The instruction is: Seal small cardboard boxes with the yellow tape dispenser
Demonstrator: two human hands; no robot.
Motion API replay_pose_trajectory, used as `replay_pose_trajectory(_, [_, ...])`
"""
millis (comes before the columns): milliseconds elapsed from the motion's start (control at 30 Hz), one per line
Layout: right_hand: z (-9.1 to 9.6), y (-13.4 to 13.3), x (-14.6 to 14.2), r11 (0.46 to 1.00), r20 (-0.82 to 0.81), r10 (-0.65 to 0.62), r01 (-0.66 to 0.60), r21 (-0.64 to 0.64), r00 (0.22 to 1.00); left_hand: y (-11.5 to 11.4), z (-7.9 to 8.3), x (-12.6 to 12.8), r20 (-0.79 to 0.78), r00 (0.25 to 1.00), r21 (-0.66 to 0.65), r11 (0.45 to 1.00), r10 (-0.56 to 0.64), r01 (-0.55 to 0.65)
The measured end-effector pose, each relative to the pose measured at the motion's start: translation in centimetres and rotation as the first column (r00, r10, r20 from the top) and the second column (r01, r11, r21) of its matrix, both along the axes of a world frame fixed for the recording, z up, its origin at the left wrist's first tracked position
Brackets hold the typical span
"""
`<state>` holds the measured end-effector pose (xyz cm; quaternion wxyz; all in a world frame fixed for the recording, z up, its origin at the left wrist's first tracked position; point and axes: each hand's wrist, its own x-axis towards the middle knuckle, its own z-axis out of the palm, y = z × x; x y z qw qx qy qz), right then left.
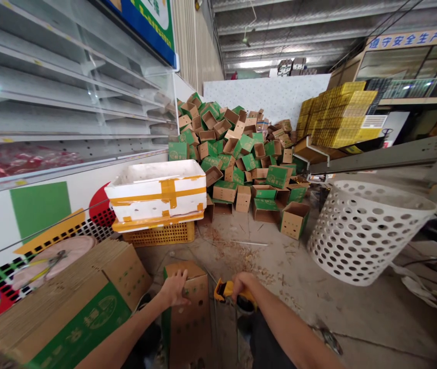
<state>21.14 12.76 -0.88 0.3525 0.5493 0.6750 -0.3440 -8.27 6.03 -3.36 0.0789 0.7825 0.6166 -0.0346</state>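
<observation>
My left hand [174,289] rests on the upper part of an upright cardboard carton [190,325] with round holes and a green side, its fingers spread over the brown face. My right hand [244,287] grips a yellow and black hand tool [226,291] just right of that carton. The tool's exact kind is hard to tell, as my fingers cover part of it. To the left lies a thick stack of flattened cardboard cartons [64,302] printed in green.
Behind the carton, a large heap of green and brown boxes [237,154] covers the floor. A taped white foam box [157,192] sits on a yellow plastic crate [159,234]. A white perforated basket [364,230] lies tilted to the right. Wood shavings litter the concrete floor [280,312].
</observation>
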Motion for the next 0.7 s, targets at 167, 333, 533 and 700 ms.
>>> replay_pose_trajectory(167, [-0.3, 0.1, -0.2, 0.999, 0.043, 0.037, -0.037, 0.002, 0.998, 0.8, -0.1, 0.9, -0.024, 1.000, -0.003, 1.000, 0.017, -0.017])
replay_pose_trajectory(333, [-0.5, 0.2, 0.2, 0.999, 0.031, 0.032, -0.032, -0.008, 0.999, 1.1, 0.1, 1.4, -0.055, 0.998, -0.042, 0.999, -0.006, 0.003])
replay_pose_trajectory(533, [-0.5, 0.3, 0.1, 1.000, 0.036, 0.023, -0.023, 0.001, 0.999, 1.5, 0.7, 1.3, -0.063, 0.995, -0.097, 0.993, -0.080, 0.074])
replay_pose_trajectory(700, [-0.2, 0.1, 0.0, 1.000, 0.020, 0.013, -0.014, 0.014, 1.000, 2.4, 0.8, 0.4, -0.018, 0.981, -0.164, 0.968, -0.195, 0.190])
